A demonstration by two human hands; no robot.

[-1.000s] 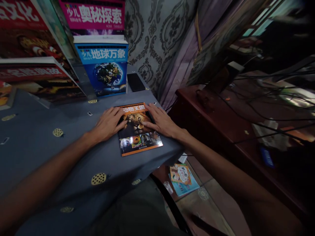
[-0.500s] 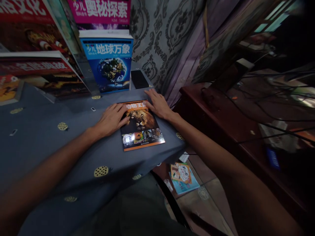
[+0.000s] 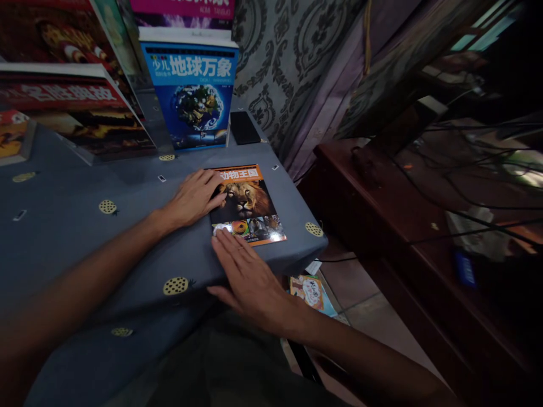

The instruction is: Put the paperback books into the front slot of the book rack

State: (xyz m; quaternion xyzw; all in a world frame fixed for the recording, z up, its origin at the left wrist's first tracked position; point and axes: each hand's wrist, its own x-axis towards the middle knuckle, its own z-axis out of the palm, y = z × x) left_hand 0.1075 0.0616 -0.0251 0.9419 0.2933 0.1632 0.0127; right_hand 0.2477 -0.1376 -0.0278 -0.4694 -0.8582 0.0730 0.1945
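A thin book with a lion on its dark cover (image 3: 246, 198) lies flat on the blue tablecloth (image 3: 139, 243), near the table's right corner. My left hand (image 3: 197, 196) rests along the book's left edge, its fingers stretched out and partly over the upper left of the cover. At the book's lower left corner, my right hand (image 3: 246, 277) lies with its fingers extended over the bottom edge and its thumb spread toward me. Both palms face down and neither hand grasps anything.
A blue book with a globe (image 3: 197, 102) stands upright behind. Red-covered books (image 3: 97, 113) stand at the left. A black phone-like slab (image 3: 245, 128) lies beside the globe book. To the right is a dark red wooden cabinet (image 3: 360, 198) with cables; booklets (image 3: 311, 291) lie on the floor.
My right hand has moved from the book's upper right corner down to its lower left edge. My left hand stays at the left side. The view has tilted slightly downward.
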